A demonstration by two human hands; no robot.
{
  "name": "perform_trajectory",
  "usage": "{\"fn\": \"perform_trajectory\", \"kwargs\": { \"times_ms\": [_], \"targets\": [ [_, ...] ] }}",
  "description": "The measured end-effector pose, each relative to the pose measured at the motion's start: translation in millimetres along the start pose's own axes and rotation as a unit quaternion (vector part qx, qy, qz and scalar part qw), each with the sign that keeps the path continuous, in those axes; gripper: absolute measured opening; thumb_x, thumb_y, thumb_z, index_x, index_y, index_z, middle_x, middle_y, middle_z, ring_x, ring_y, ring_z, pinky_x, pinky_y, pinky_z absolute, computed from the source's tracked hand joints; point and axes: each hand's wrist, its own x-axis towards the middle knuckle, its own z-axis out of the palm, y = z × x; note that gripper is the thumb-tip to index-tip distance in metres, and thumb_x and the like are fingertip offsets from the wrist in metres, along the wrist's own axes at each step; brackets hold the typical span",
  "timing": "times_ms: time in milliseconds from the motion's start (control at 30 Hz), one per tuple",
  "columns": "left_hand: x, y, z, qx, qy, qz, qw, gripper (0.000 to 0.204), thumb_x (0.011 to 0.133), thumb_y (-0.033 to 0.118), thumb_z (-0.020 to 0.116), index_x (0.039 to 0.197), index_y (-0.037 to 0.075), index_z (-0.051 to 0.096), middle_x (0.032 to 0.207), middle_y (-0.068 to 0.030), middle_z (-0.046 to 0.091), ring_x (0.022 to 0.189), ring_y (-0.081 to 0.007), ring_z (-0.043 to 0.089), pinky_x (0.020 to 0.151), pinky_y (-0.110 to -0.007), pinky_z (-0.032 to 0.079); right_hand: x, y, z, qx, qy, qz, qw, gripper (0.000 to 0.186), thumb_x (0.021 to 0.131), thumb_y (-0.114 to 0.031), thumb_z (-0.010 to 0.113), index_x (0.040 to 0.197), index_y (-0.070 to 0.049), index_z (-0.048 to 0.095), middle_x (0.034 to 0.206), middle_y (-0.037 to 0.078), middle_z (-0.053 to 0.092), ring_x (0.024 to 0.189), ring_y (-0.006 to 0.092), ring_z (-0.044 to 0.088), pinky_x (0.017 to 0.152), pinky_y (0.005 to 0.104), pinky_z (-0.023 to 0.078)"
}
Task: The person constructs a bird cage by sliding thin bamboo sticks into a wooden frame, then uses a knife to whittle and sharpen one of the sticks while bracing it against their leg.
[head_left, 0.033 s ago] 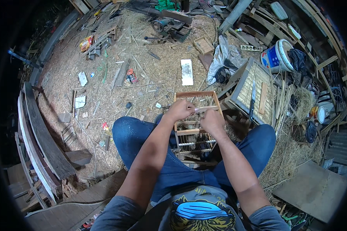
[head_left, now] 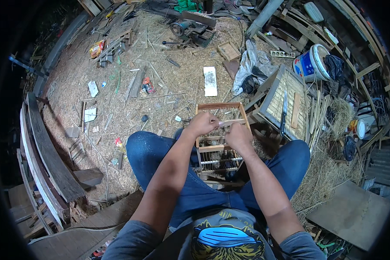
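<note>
A slatted wooden cage frame [head_left: 219, 105] with thin rods stands between my knees. Across its upper part lies a pale, flat wooden strip [head_left: 232, 122]. My left hand [head_left: 202, 124] pinches the strip near its left end, thumb and fingers pressed together. Curled into a fist, my right hand [head_left: 239, 138] rests against the strip's lower edge, over the right side of the frame. Its fingertips are turned away, so whatever it grips is hidden. Part of the frame's near end is in shadow between my legs.
To the right, a knife [head_left: 284, 113] and a flat wood piece [head_left: 296, 110] lie on a slatted panel [head_left: 275, 97]. Beyond stands a white and blue bucket [head_left: 307, 65]. A white block [head_left: 210, 81] lies ahead on shavings, and curved boards [head_left: 52, 147] stand at left.
</note>
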Motion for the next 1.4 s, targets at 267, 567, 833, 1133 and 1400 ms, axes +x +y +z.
{"fn": "perform_trajectory", "kwargs": {
  "times_ms": [267,567,833,1133,1400],
  "targets": [
    [1.7,-4.1,3.7,0.004,-0.005,-0.017,1.0,0.039,0.095,0.045,0.077,0.093,0.007,0.082,0.082,-0.0206,0.074,0.076,-0.0391,0.072,0.073,-0.048,0.055,1.4,4.1,-7.8,0.013,-0.026,-0.007,1.0,0.031,0.088,-0.025,0.076,0.1,0.003,0.079,0.105,0.028,0.078,0.102,0.0441,0.077,0.091,0.0541,0.061],
    [1.2,0.4,-0.2,0.005,-0.021,-0.013,1.0,0.038,0.097,0.042,0.075,0.09,0.005,0.082,0.078,-0.0173,0.074,0.07,-0.0364,0.069,0.071,-0.045,0.054,-4.2,37.7,-40.0,0.103,-0.144,-0.036,0.983,0.039,0.081,-0.046,0.085,0.084,-0.007,0.082,0.082,0.017,0.078,0.081,0.0331,0.077,0.079,0.0446,0.058],
    [-13.5,30.2,-10.9,0.052,-0.013,-0.044,0.998,0.035,0.098,0.048,0.074,0.107,0.016,0.085,0.09,-0.0156,0.078,0.085,-0.0379,0.075,0.078,-0.047,0.059,-15.6,42.9,-38.9,0.098,-0.139,-0.057,0.984,0.032,0.082,-0.041,0.083,0.089,-0.01,0.084,0.086,0.014,0.079,0.085,0.0318,0.078,0.082,0.0434,0.059],
    [-33.9,55.4,-56.7,0.101,0.071,-0.097,0.988,0.035,0.101,0.049,0.07,0.115,0.02,0.084,0.096,-0.0153,0.08,0.092,-0.0384,0.077,0.083,-0.049,0.06,-23.4,15.3,-49.5,0.072,-0.038,-0.116,0.99,0.029,0.092,-0.035,0.08,0.1,-0.007,0.082,0.089,0.014,0.079,0.086,0.0348,0.077,0.081,0.0454,0.058],
    [-27.8,54.3,-51.3,0.063,0.253,-0.097,0.96,0.035,0.108,0.039,0.063,0.118,0.01,0.08,0.094,-0.0235,0.077,0.095,-0.0456,0.074,0.083,-0.054,0.057,1.8,27.1,-20.0,0.274,0.227,-0.178,0.917,0.019,0.1,-0.015,0.073,0.113,0.0,0.074,0.094,0.017,0.074,0.083,0.0278,0.072,0.078,0.0397,0.056]
  ]
}}
